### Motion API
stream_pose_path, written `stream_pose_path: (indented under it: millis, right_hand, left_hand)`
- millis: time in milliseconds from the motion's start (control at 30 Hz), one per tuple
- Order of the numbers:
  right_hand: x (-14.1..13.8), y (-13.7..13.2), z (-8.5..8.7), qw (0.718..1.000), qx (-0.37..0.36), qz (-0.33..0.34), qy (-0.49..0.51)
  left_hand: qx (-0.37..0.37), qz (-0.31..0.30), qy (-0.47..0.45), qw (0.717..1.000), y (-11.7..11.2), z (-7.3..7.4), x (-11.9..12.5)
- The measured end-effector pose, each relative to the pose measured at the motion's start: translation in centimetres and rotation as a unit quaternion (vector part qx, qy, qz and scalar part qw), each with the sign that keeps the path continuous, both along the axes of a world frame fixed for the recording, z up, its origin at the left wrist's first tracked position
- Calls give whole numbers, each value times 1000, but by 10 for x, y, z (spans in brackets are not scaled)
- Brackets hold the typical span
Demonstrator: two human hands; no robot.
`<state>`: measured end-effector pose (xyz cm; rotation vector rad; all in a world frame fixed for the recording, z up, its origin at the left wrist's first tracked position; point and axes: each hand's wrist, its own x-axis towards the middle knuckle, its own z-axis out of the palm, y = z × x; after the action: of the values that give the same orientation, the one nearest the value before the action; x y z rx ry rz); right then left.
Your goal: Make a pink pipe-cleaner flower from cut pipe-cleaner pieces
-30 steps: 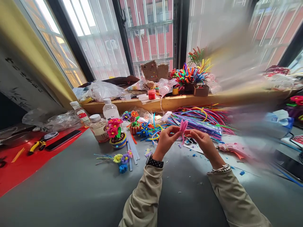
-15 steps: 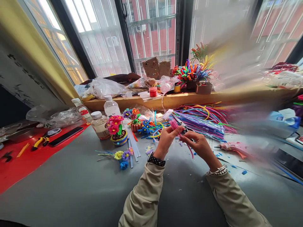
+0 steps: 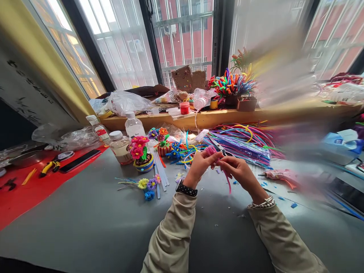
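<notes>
Both hands meet over the grey table (image 3: 85,227) and pinch one pink pipe cleaner (image 3: 227,181). My left hand (image 3: 200,167) grips its folded upper end, which sticks up above the fingers. My right hand (image 3: 239,170) holds the stem just to the right, and the loose tail hangs down below it. A pile of coloured pipe cleaners (image 3: 241,142) lies right behind the hands. Small pipe-cleaner flowers (image 3: 148,185) lie to the left of my left wrist.
A flower pot craft (image 3: 140,155), a jar (image 3: 120,147) and bottles (image 3: 133,127) stand at the left. Pliers (image 3: 48,167) and a phone (image 3: 79,160) lie on a red sheet (image 3: 22,193). A pink glue gun (image 3: 277,175) rests at the right. The wooden sill (image 3: 216,115) holds clutter.
The folded pink end, held upright between both hands a second ago, has tipped toward my left hand, and the hands have drawn closer together with the tail now hanging down.
</notes>
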<state>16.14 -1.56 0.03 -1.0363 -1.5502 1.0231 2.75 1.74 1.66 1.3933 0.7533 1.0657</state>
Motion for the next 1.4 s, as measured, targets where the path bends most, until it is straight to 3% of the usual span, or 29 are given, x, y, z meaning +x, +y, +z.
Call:
stream_pose_path:
  millis: [133, 300, 600, 733, 933, 1200, 1400]
  right_hand:
    - [-1, 0, -2, 998, -33, 37, 48]
    - [-3, 0, -4, 994, -43, 30, 98]
    - [-1, 0, -1, 991, -75, 44, 103]
    - [0, 1, -1, 994, -51, 23, 96]
    - [0, 3, -4, 995, -38, -18, 87]
    - [-2, 2, 1, 997, -23, -53, 44]
    - [-2, 4, -4, 992, -3, -91, 90]
  left_hand:
    - [-1, -5, -3, 1000, -2, 2, 0]
    - [-20, 22, -29, 999, -2, 3, 1]
    - [-5, 18, -11, 1000, -1, 3, -2]
    - [14, 20, 10, 1000, -3, 4, 0]
    - [62, 77, -4, 995, -2, 0, 3]
    - [59, 139, -1, 989, -3, 0, 4]
    - [46, 154, -22, 987, -2, -1, 5]
